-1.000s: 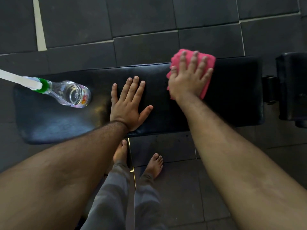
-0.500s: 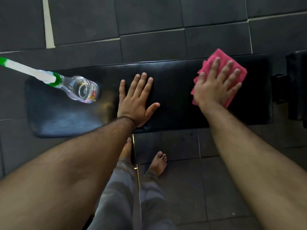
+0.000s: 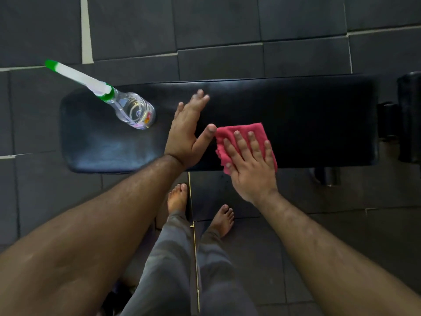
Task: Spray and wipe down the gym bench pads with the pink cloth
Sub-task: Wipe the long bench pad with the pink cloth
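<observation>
A long black bench pad (image 3: 307, 106) lies across the view. My right hand (image 3: 248, 165) presses the folded pink cloth (image 3: 239, 135) flat on the pad's near edge, fingers spread over it. My left hand (image 3: 186, 135) sits just left of the cloth with its fingers apart and blurred, the thumb almost touching the cloth; it holds nothing. A clear spray bottle (image 3: 134, 110) with a white and green nozzle stands on the left part of the pad.
A second black pad (image 3: 410, 115) adjoins at the right edge, joined by a dark bracket (image 3: 387, 119). Dark floor tiles surround the bench. My bare feet (image 3: 200, 208) and grey trousers are right below the pad's near edge.
My right hand has dragged the pink cloth from the far right of the pad to its near edge, close to my left hand. My left hand has shifted and its fingers lifted.
</observation>
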The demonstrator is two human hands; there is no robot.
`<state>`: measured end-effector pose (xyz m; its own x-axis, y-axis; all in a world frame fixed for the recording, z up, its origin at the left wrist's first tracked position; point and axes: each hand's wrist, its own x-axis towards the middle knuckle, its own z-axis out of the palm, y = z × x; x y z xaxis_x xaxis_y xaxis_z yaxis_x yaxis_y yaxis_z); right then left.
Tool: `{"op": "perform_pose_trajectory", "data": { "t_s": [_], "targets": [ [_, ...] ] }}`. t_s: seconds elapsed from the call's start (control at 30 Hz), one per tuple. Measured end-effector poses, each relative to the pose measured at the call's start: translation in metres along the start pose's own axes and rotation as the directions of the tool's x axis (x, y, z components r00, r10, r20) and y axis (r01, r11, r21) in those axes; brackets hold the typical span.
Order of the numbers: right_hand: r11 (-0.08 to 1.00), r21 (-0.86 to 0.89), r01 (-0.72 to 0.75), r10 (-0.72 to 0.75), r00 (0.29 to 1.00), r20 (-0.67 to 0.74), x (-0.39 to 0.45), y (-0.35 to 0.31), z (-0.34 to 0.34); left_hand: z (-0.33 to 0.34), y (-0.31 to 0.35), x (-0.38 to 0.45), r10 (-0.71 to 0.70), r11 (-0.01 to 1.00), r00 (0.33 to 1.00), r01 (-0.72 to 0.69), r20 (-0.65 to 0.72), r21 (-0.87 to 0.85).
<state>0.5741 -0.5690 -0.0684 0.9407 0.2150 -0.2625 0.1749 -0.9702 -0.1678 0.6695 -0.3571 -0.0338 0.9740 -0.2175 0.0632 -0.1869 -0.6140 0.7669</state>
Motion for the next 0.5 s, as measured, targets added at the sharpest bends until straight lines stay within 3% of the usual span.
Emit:
{"op": "perform_pose_trajectory", "data": {
  "t_s": [0.1, 0.17, 0.27, 0.3, 0.37, 0.5],
  "targets": [
    [0.993, 0.031, -0.115, 0.113, 0.991, 0.068, 0.038, -0.008, -0.015, -0.016, 0.003, -0.027, -0.122, 0.992, 0.988, 0.119, -0.097, -0.031],
    [0.978, 0.066, -0.196, 0.186, 0.974, 0.131, 0.066, -0.017, -0.028, -0.031, 0.0, -0.044, -0.269, 0.963, 0.939, 0.26, -0.213, -0.07],
    [0.951, 0.138, -0.277, 0.253, 0.953, 0.166, 0.082, -0.04, -0.049, -0.064, -0.008, -0.054, -0.504, 0.861, 0.737, 0.473, -0.451, -0.189],
    [0.943, 0.163, -0.289, 0.269, 0.954, 0.132, 0.079, -0.049, -0.055, -0.076, -0.01, -0.053, -0.548, 0.831, 0.66, 0.502, -0.514, -0.241],
    [0.941, 0.178, -0.289, 0.287, 0.957, 0.038, 0.067, -0.069, -0.064, -0.097, -0.017, -0.049, -0.566, 0.818, 0.574, 0.481, -0.592, -0.315],
    [0.92, 0.195, -0.339, 0.342, 0.94, 0.021, 0.051, -0.092, -0.068, -0.124, -0.033, -0.023, -0.562, 0.827, 0.588, 0.429, -0.582, -0.364]
  ]
}}
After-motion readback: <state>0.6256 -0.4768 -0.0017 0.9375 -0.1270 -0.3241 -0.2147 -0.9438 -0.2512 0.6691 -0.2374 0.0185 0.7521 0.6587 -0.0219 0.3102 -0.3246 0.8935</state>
